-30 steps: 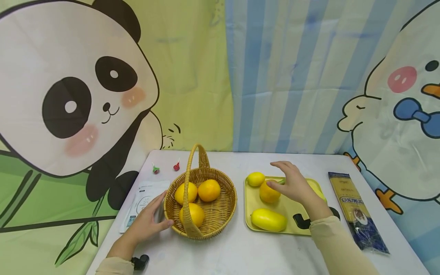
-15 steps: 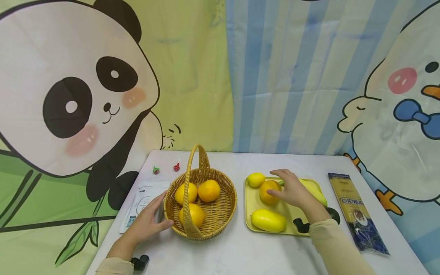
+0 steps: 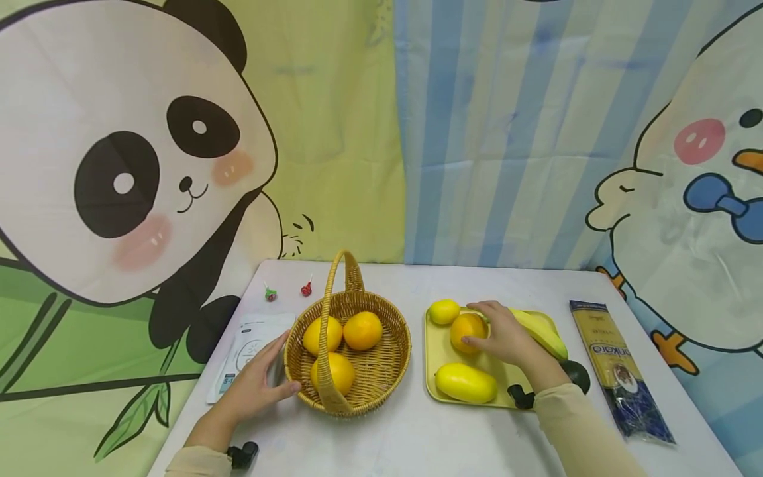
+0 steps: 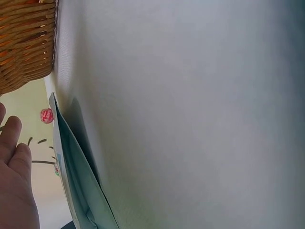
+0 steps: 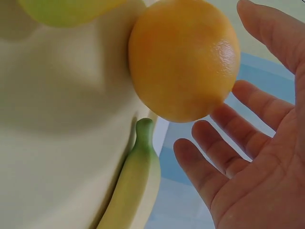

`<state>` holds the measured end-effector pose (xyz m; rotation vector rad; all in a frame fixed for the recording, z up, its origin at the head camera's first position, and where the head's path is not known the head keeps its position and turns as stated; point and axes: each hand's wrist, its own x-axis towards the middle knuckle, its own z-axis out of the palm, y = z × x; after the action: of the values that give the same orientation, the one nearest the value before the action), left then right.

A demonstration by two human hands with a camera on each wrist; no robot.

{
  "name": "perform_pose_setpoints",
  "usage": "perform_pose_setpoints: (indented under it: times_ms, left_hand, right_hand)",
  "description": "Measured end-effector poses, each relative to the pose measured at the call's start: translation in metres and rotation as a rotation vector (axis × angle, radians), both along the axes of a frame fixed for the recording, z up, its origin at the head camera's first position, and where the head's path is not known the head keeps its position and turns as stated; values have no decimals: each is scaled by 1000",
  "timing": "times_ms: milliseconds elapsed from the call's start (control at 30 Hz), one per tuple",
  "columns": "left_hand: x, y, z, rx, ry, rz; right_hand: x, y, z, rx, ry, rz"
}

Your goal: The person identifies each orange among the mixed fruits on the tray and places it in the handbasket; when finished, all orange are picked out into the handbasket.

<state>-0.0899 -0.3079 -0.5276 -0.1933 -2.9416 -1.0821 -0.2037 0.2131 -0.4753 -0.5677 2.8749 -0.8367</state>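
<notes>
My left hand [image 3: 253,381] lies against the left side of a wicker basket [image 3: 390,374], fingers extended and thumb at the rim. Inside the basket are three oranges [image 3: 362,330]. Over a yellow tray [image 3: 507,377], my right hand [image 3: 509,339] is spread around another orange [image 3: 467,332]. The right wrist view shows the thumb apart from this orange [image 5: 183,59] and the fingers close behind it, loosely bent; whether a fingertip touches is unclear. A banana [image 3: 544,332] lies by that hand, partly hidden by it. The tray also bears a lemon [image 3: 444,311] and a yellow mango-like fruit [image 3: 466,383].
A dark green round fruit [image 3: 575,376] sits near the right forearm, partly covered. Farther right lies a pasta bag [image 3: 620,371]. A white pouch [image 3: 247,341] lies left of the basket, with a green lollipop [image 3: 270,293] and a red lollipop [image 3: 306,289] behind.
The right hand has come down over the tray towards the orange, its fingers now lower beside it. My left hand and the basket have stayed in place.
</notes>
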Motion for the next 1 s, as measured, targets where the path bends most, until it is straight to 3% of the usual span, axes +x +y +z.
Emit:
perform_pose_setpoints:
  times_ms: [400, 1000]
  left_hand:
    - [0, -1, 0, 9, 14, -4]
    - [-1, -3, -1, 22, 73, -44]
  right_hand:
    - [-4, -2, -15, -3, -7, -2]
    - [-1, -5, -20, -9, -4, -48]
